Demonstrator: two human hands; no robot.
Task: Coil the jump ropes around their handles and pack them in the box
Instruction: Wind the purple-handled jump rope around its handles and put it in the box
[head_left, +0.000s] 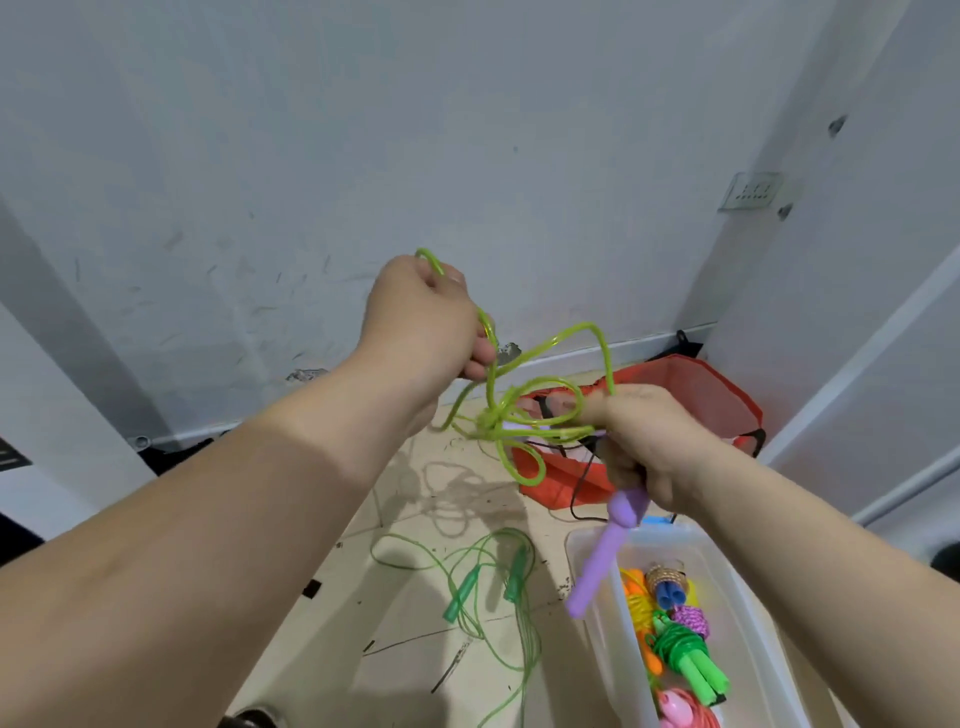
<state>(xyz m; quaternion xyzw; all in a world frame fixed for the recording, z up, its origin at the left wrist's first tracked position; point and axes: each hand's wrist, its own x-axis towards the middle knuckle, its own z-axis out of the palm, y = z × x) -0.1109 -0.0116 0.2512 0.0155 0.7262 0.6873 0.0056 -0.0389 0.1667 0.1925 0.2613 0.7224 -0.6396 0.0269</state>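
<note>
- Step in hand: untangling, coiling not yet begun. The yellow-green translucent plastic jump rope (493, 418) hangs knotted in mid-air between both hands.
- Left hand (421, 317) is raised, fingers curled round a rope loop.
- Right hand (649, 441) grips the purple plastic handle (597, 561); a second handle may be hidden there.
- Next: work the knot loose, then wind.
- Clear plastic box (605, 654) sits below the right hand, part filled.

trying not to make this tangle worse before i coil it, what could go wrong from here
1. The yellow-green rope has a snarl between the left hand and the right hand; pulling them apart could tighten it.
2. The purple handle hangs from the right hand beside the clear box rim and might knock it.
</note>
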